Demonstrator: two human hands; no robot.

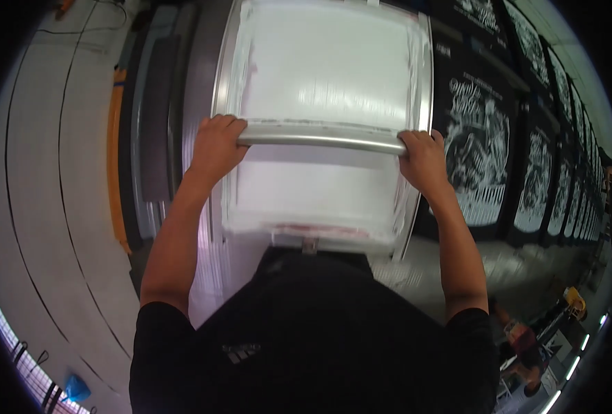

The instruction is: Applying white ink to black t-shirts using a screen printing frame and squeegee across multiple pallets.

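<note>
A long metal squeegee [320,136] lies crosswise over a framed printing screen [320,62], whose mesh looks white and coated. My left hand [218,145] is closed around the squeegee's left end, above the frame's left rail. At the other end, my right hand [423,157] grips it near the right rail, fingers curled over the top. White ink streaks run along the inner sides of the screen, and a reddish smear [313,230] marks the near end. The squeegee's lower edge is hidden from me.
Black printed panels with white artwork [482,152] stretch in a long row on the right. To the left, an orange bar [116,159] runs beside dark rails [161,117], with pale floor [44,172] beyond. Another person [523,345] is at the lower right.
</note>
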